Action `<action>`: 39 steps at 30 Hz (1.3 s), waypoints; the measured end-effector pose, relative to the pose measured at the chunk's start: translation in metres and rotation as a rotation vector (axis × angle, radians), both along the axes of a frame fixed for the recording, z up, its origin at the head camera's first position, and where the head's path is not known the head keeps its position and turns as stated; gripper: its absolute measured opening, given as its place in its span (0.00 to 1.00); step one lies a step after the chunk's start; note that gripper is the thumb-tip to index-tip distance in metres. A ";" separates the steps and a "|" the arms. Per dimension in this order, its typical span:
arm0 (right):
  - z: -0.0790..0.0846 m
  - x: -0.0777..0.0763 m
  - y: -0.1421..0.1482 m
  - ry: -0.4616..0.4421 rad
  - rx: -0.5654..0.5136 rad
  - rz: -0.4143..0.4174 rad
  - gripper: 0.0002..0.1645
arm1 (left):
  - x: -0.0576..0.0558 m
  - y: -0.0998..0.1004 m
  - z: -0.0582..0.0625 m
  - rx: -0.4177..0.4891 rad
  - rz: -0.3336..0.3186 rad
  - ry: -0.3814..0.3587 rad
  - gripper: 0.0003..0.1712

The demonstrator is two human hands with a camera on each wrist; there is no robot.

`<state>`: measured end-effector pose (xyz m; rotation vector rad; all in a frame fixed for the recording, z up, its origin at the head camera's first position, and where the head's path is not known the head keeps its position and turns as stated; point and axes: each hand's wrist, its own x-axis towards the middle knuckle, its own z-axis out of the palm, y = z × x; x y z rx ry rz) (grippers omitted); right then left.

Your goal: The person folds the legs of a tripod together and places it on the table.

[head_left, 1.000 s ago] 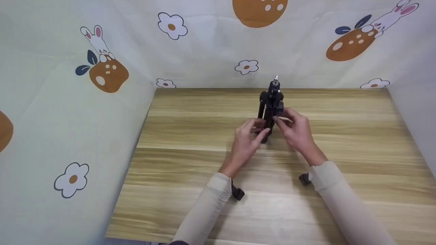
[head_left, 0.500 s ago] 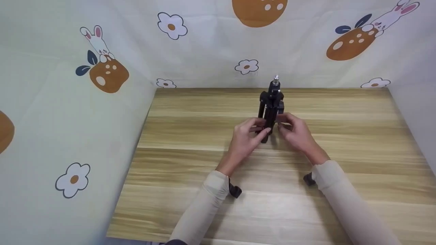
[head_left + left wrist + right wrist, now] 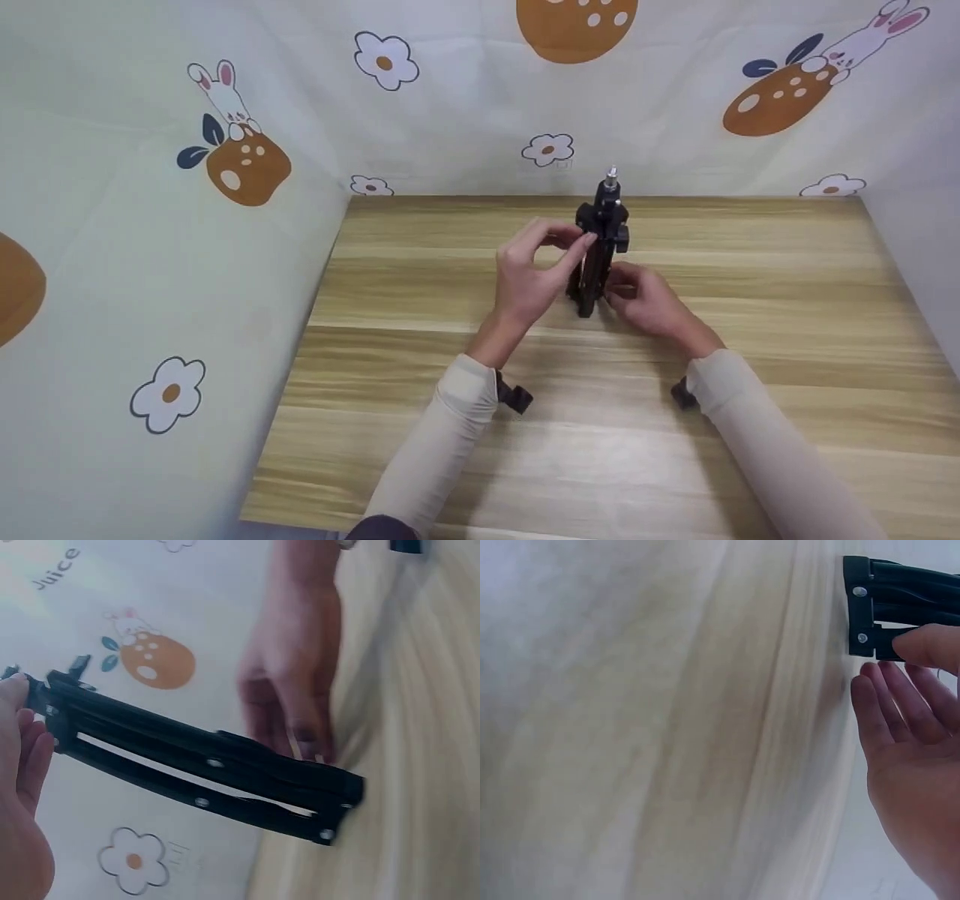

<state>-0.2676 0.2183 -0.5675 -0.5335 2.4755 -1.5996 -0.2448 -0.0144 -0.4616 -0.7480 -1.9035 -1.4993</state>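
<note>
A small black tripod [image 3: 595, 262], legs folded together and a silver screw stud [image 3: 611, 178] on top, stands upright on the wood-grain table [image 3: 420, 420]. My left hand [image 3: 531, 274] pinches it near its upper joint between thumb and fingers. Low on the right side is my right hand [image 3: 649, 304]. In the right wrist view, its thumb [image 3: 934, 645] touches the foot end of one leg, while the other fingers [image 3: 904, 709] lie loosely bent beside the leg. The left wrist view shows the folded legs [image 3: 202, 757] at a slant, with the right hand [image 3: 296, 667] beyond their lower end.
Behind the table and at its sides hang pale cloth walls [image 3: 465, 90] printed with rabbits, oranges and flowers. The tripod stands near the back wall. A black wrist mount [image 3: 516, 396] sits under the left cuff, another [image 3: 683, 394] by the right cuff.
My left hand has moved up the tripod from the lower legs to near the upper joint. The right hand has slid down the right side toward the foot. The tripod stays in place.
</note>
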 end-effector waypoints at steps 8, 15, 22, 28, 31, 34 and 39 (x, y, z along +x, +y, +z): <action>-0.002 0.002 -0.003 0.004 0.055 0.000 0.21 | -0.006 0.013 0.027 0.076 -0.087 -0.054 0.21; -0.004 0.002 -0.001 0.061 0.146 -0.043 0.16 | -0.007 0.026 0.032 0.040 -0.072 -0.084 0.24; -0.005 0.002 -0.001 0.083 0.157 -0.036 0.15 | -0.009 0.024 0.035 0.026 -0.054 -0.068 0.22; -0.001 0.003 0.002 0.071 0.135 -0.029 0.15 | -0.010 0.019 0.032 0.077 -0.078 -0.038 0.21; -0.001 0.004 0.007 0.073 0.132 -0.032 0.16 | -0.010 0.016 0.030 0.110 -0.082 -0.038 0.21; 0.000 0.007 0.012 0.074 0.132 -0.040 0.17 | -0.009 0.012 0.028 0.148 -0.085 -0.065 0.21; 0.004 0.010 0.020 0.037 0.086 -0.037 0.19 | -0.008 0.003 0.022 0.202 -0.097 -0.106 0.23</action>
